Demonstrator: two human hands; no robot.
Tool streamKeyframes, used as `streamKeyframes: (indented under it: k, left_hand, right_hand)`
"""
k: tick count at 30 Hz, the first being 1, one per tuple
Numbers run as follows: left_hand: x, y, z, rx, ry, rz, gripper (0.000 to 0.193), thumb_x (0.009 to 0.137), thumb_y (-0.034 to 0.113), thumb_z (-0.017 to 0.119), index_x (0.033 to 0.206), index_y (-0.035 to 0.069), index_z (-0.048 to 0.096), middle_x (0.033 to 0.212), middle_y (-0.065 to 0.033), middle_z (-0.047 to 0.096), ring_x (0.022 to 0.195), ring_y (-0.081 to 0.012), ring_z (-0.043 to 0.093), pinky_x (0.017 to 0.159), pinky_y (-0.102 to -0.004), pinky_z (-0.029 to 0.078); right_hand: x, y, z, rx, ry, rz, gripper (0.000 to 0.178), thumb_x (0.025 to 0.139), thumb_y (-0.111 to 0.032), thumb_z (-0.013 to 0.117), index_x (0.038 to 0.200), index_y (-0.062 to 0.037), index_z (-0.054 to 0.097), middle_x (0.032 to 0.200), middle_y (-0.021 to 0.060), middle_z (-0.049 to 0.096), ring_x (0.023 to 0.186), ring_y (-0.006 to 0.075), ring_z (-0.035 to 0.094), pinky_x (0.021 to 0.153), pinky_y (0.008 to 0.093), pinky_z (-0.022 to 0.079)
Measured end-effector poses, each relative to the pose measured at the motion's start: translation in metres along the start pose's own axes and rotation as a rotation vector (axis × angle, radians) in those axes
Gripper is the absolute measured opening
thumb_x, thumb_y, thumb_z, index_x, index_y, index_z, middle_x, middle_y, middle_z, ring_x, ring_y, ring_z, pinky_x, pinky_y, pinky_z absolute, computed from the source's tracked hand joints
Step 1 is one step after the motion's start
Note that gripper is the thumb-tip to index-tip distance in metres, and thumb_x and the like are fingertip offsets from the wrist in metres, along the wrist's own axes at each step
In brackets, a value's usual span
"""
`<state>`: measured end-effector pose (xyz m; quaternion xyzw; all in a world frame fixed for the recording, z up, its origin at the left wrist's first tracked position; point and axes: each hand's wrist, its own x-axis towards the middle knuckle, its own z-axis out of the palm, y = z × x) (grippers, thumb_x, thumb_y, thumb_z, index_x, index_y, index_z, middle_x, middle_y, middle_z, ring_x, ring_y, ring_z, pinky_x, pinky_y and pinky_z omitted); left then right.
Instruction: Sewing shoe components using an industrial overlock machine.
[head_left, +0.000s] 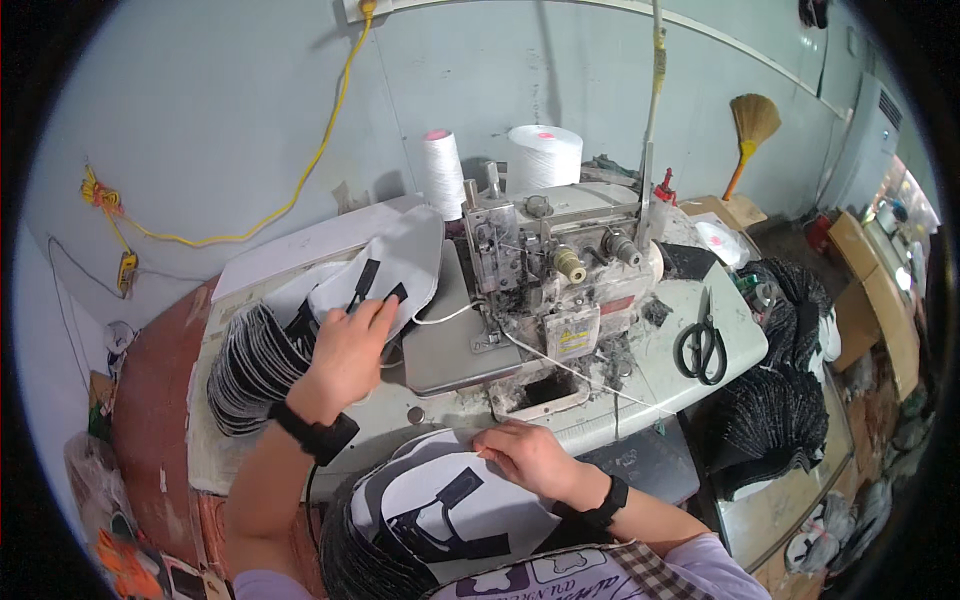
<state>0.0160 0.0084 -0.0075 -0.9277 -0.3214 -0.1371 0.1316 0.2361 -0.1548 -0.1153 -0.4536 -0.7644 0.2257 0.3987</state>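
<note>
My left hand (352,350) rests on a white fabric piece with black straps (400,250), fingers stretched out over it. This piece lies atop a fanned stack of black-and-white pieces (250,370), left of an overlock sewing machine (570,260). A white thread chain (446,318) runs from the needle area to that piece. On my lap sits another stack, topped by a white piece with black straps (430,500). My right hand (525,458) pinches the upper edge of a piece there, thumb and fingers together. The fingertips partly hide the edge.
A thread cone (443,175) and a wider white spool (545,157) stand behind the machine. Black scissors (702,350) lie on the table's right side. More dark stacked pieces (765,425) fill the right. A yellow cord (322,150) hangs along the wall; a broom (748,140) leans there.
</note>
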Motion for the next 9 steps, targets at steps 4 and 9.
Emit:
streamKeyframes:
  k: [4,9]
  left_hand:
    - [-0.024,-0.044,0.03,0.431,-0.189,-0.152,0.012,0.072,0.013,0.058,0.071,0.009,0.069,0.083,-0.0062,0.061,0.081,-0.0255,0.059,0.082,-0.0395,0.041]
    - [-0.052,-0.052,0.023,0.437,-0.189,-0.017,0.017,0.069,0.018,0.062,0.081,0.011,0.073,0.083,-0.0073,0.064,0.086,-0.0227,0.06,0.088,-0.0419,0.037]
  right_hand:
    - [0.001,0.001,-0.01,0.136,-0.008,0.01,0.008,0.086,-0.005,0.063,0.093,-0.0048,0.063,0.086,0.0113,0.065,0.077,0.0269,0.064,0.069,0.0332,0.051]
    - [0.008,0.005,-0.055,0.325,0.225,0.232,0.008,0.091,-0.008,0.059,0.094,-0.0038,0.064,0.087,0.0084,0.067,0.077,0.0235,0.064,0.074,0.0305,0.052]
